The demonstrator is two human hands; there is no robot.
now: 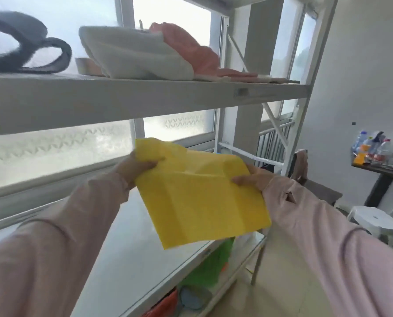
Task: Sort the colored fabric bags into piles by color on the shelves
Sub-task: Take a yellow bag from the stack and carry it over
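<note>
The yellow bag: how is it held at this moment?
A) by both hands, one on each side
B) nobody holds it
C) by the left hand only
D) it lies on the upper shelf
A: the left hand and the right hand each grip one side of the yellow bag.

long pale pink thin-fabric left sleeve (53, 248) and matching long pale pink right sleeve (328, 236), cuffs reaching past the wrists, cloth loosely wrinkled along the arms. faint curved seam lines cross both forearms. right sleeve bears one small dark triangular gap (290, 197) near its cuff.
</note>
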